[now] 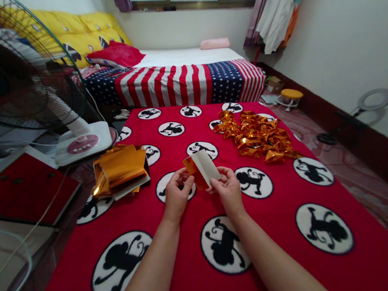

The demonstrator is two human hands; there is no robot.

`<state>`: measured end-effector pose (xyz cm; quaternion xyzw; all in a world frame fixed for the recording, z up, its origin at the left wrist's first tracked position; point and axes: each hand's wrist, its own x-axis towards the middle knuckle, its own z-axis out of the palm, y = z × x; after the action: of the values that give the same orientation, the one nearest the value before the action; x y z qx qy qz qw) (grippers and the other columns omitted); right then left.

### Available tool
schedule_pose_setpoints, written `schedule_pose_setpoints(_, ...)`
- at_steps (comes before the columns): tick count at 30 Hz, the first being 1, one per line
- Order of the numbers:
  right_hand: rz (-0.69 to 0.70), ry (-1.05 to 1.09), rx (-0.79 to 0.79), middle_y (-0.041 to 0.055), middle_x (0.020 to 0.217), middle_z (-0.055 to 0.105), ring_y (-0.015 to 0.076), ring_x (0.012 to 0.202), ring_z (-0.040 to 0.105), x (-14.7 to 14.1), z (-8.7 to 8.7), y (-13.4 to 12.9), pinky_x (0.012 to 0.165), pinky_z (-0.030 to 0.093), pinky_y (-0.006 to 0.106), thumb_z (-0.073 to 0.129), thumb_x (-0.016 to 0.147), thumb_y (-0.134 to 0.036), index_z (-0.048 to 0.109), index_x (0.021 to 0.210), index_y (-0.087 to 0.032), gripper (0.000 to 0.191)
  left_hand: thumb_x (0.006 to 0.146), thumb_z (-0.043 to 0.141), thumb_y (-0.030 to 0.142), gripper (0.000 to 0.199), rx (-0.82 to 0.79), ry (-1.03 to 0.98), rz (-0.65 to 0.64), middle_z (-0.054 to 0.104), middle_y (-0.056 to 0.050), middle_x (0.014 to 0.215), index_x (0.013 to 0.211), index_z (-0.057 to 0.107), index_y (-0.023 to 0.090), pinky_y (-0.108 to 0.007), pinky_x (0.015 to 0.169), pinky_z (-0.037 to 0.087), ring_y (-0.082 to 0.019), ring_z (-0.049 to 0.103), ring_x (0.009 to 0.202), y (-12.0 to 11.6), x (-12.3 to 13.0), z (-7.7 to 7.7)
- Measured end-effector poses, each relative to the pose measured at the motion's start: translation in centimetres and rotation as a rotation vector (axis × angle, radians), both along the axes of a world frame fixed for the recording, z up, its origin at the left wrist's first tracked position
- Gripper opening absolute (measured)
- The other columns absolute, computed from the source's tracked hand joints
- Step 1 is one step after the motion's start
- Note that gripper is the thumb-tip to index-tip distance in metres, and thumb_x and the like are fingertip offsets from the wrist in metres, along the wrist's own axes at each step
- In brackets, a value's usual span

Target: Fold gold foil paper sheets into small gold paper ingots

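A sheet of gold foil paper (pixel 205 167) with a pale grey-white back is held just above the red cloth, part of it folded over so both sides show. My right hand (pixel 229 190) pinches its lower right part, thumb on the pale side. At the left edge of the sheet, my left hand (pixel 177 192) has its thumb and fingers closed on the paper; some fingertips are hidden. A stack of flat gold foil sheets (pixel 124 168) lies to the left. Over on the right is a pile of folded gold foil pieces (pixel 256 134), shaped like ingots.
The red cloth (pixel 185 283) with monkey prints covers the surface before me. A standing fan (pixel 82 142) is at the left. Beyond lies a bed (pixel 184 81) with a flag-patterned cover. A yellow-topped stool (pixel 291 94) and a ring light (pixel 375 100) stand at the right.
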<state>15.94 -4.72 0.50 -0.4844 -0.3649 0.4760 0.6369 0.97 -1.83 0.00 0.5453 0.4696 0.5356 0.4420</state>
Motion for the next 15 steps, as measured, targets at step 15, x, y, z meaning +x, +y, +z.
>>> schedule_pose_setpoints(15, 0.032, -0.052, 0.037, -0.0022, 0.074, 0.067, 0.0119, 0.054, 0.060, 0.07, 0.54, -0.35, 0.049, 0.047, 0.022, 0.070, 0.075, -0.035, 0.057, 0.100, -0.021, 0.032, 0.072, 0.073, 0.033, 0.030, -0.017, -0.032, -0.060, 0.074, -0.007, 0.091, 0.093, 0.065, 0.015, -0.030, 0.076, 0.054, -0.019, 0.069, 0.081, -0.10, -0.24, -0.39)
